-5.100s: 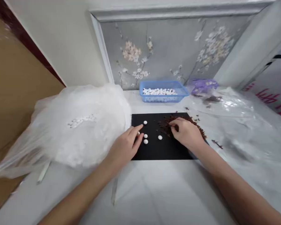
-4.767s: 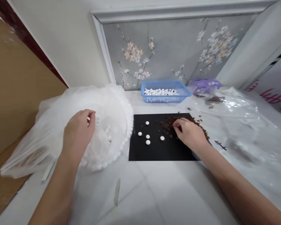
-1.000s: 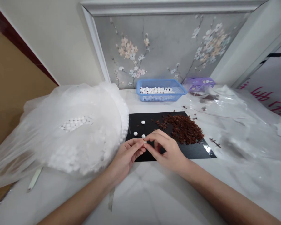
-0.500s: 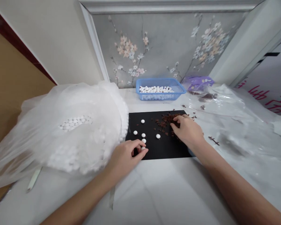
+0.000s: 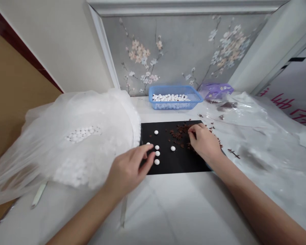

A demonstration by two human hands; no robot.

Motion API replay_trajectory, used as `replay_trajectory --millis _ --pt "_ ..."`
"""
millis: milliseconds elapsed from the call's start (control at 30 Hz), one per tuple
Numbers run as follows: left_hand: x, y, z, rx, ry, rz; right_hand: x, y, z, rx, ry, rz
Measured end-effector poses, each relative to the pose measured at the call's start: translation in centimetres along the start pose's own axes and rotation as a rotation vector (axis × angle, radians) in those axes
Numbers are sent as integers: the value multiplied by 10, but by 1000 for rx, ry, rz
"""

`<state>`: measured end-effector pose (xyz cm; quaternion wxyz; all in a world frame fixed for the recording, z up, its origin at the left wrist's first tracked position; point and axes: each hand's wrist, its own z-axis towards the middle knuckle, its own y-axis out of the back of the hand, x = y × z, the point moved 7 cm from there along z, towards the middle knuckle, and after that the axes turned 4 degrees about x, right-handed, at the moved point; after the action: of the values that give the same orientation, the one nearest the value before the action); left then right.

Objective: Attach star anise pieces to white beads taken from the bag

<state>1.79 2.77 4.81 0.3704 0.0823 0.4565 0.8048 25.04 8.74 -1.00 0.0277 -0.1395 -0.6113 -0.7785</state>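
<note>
In the head view, a black mat [image 5: 165, 167] lies on a white table [image 5: 163, 204], with six small white balls [image 5: 173, 148] on it: four in a rough column toward its left side, one farther left and partly covered by a fingertip, and one by itself nearer the middle. The left hand [image 5: 129, 168] is over the mat's left edge, its thumb and index finger parted beside the balls; nothing can be seen between these fingers. The right hand [image 5: 205, 142] is at the heap of reddish-brown bits [image 5: 178, 133] on the mat's right half, thumb and index fingertips brought close together; whether they pinch a bit cannot be told. The hand hides much of the heap, and a few bits are scattered past the mat's edge, near a dark twig [image 5: 234, 153]. Behind the mat stands a blue basket [image 5: 175, 106] containing many white pieces [image 5: 169, 97]. A purple packet [image 5: 219, 90] and clear plastic [image 5: 244, 114] lie to the right of the basket; on the left is a large, filmy white bag [image 5: 104, 105], with dark-spotted white pieces [image 5: 81, 134] showing.
</note>
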Motion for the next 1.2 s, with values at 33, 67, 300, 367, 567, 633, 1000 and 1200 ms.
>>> replay_trajectory --millis 33,67,300,367,567,633,1000,1200 --pt "6 17 2 -110 9 87 1 2 0 -21 3 18" --pt "16 33 4 -211 60 170 2 4 -1 -36 4 42" --pt "142 66 -5 180 805 482 9 7 -5 -67 79 304" --pt "165 53 -21 419 948 461 11 7 -6 -72 100 359" --pt "169 41 -24 432 862 434 17 10 -9 -41 106 397" --pt "164 43 -21 358 834 391 19 12 -10 -51 110 397" --pt "113 69 -2 -143 586 431 23 8 -11 -49 199 445" --pt "34 30 0 -172 228 -84 22 8 -8 -64 167 453"
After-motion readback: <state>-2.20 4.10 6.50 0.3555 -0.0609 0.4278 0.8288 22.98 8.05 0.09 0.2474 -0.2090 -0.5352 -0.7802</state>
